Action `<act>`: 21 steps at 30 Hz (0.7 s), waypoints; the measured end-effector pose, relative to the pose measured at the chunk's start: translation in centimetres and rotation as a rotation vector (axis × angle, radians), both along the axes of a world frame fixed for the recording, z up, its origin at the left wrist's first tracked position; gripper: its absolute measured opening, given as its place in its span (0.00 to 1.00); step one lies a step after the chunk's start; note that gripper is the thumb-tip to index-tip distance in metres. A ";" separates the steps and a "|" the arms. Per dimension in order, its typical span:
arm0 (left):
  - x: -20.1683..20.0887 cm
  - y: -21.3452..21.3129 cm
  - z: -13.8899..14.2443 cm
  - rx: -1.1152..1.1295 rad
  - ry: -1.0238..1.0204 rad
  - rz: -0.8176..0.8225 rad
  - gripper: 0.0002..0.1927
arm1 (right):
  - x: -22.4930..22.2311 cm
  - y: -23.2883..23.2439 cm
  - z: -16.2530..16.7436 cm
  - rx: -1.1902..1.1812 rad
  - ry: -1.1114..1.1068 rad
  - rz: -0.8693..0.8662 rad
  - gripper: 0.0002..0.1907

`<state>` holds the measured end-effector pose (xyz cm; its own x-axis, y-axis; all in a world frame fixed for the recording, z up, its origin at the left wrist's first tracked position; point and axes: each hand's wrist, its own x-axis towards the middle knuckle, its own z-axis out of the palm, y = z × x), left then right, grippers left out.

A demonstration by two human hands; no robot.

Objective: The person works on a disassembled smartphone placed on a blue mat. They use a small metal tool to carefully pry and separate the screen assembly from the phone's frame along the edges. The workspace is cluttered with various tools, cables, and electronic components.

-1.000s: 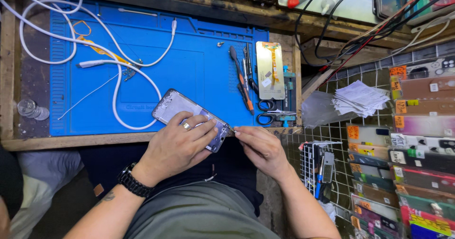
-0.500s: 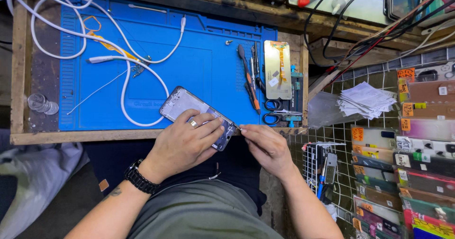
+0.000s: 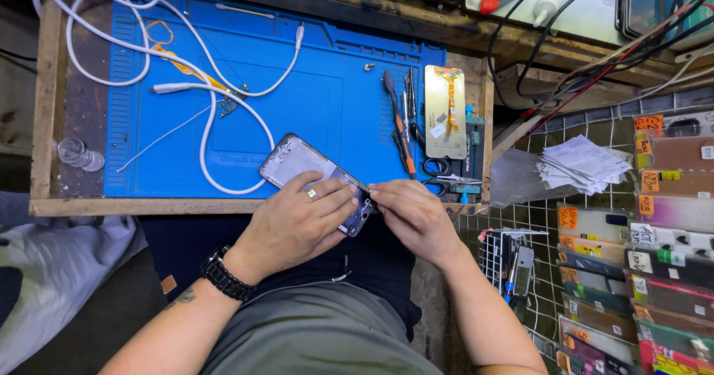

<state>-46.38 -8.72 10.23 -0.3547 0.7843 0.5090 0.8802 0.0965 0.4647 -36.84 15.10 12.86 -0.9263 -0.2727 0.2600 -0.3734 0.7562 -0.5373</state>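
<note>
Phone frame (image 3: pixel 312 176) barely shifted against the blue mat (image 3: pixel 297 70) since a second ago, still tilted over the mat's near edge, upper end on the blue. Left hand (image 3: pixel 297 222) still clamped across its lower half, fingers curled over it. Right hand (image 3: pixel 413 215) still pinched at its lower corner; held tool, if any, too small to tell. Looks hollow, pale and glossy inside a dark rim.

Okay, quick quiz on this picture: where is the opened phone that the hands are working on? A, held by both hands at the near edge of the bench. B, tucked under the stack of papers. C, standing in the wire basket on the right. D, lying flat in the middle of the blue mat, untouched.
A: the left hand lies over the phone and the right hand pinches its end, right at the bench front edge.
</note>
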 end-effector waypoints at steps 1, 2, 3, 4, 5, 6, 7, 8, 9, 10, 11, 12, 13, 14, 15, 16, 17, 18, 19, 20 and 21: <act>0.0 0.0 -0.1 0.001 0.001 -0.004 0.26 | -0.1 -0.1 0.2 0.019 0.002 -0.003 0.17; 0.0 -0.1 -0.2 0.000 0.001 -0.007 0.26 | 0.1 -0.2 0.6 0.036 0.003 -0.006 0.17; -0.1 -0.2 -0.3 -0.004 -0.001 -0.010 0.27 | 0.1 -0.4 0.8 0.051 0.004 -0.008 0.17; -0.1 -0.4 -0.4 -0.002 0.004 -0.009 0.27 | -0.1 -0.6 0.9 0.049 0.001 -0.005 0.17; -0.2 -0.5 -0.6 0.002 0.006 -0.006 0.26 | -0.3 -0.7 1.0 0.049 -0.004 0.000 0.17; -0.1 -0.6 -0.7 0.007 0.002 -0.004 0.26 | -0.4 -0.9 1.1 0.050 -0.015 0.003 0.17; 0.0 -0.7 -0.9 0.012 0.004 0.004 0.26 | -0.7 -1.1 1.1 0.057 -0.014 0.027 0.16; 0.0 -0.8 -1.0 0.017 0.008 0.003 0.26 | -1.2 -1.3 0.9 0.063 -0.011 0.042 0.16; 0.0 -0.9 -1.1 0.022 0.017 -0.002 0.26 | -1.8 -1.6 0.7 0.069 -0.002 0.054 0.16; 0.0 -0.9 -1.2 0.021 0.013 -0.010 0.25 | -2.5 -1.9 0.4 0.063 0.003 0.053 0.16; 0.1 -1.0 -1.2 0.022 0.007 -0.008 0.25 | -3.1 -2.3 0.1 0.057 0.005 0.062 0.16; 0.2 -1.2 -1.2 0.023 0.000 0.002 0.25 | -3.6 -2.6 0.0 0.051 0.006 0.080 0.15; 0.3 -1.3 -1.2 0.031 0.001 0.008 0.25 | -3.9 -2.8 0.0 0.051 0.009 0.093 0.15; 0.4 -1.4 -1.1 0.039 0.006 0.009 0.25 | -4.1 -3.1 0.1 0.051 0.014 0.102 0.15; 0.4 -1.6 -1.1 0.048 0.014 0.007 0.25 | -4.2 -3.3 0.3 0.052 0.022 0.108 0.15; 0.3 -1.7 -1.1 0.058 0.031 0.014 0.24 | -4.1 -3.5 0.5 0.062 0.031 0.101 0.15; 0.3 -1.9 -1.1 0.068 0.041 0.019 0.24 | -3.8 -3.6 0.8 0.071 0.034 0.093 0.15; 0.3 -2.0 -1.1 0.078 0.051 0.026 0.24 | -3.6 -3.7 1.0 0.081 0.036 0.086 0.15; 0.3 -2.2 -1.2 0.079 0.063 0.022 0.24 | -3.7 -3.8 1.0 0.084 0.041 0.090 0.14; 0.3 -2.2 -1.3 0.079 0.072 0.020 0.24 | -3.9 -4.0 0.9 0.087 0.043 0.096 0.14; 0.4 -2.3 -1.3 0.077 0.077 0.016 0.24 | -4.0 -4.1 0.8 0.087 0.040 0.099 0.14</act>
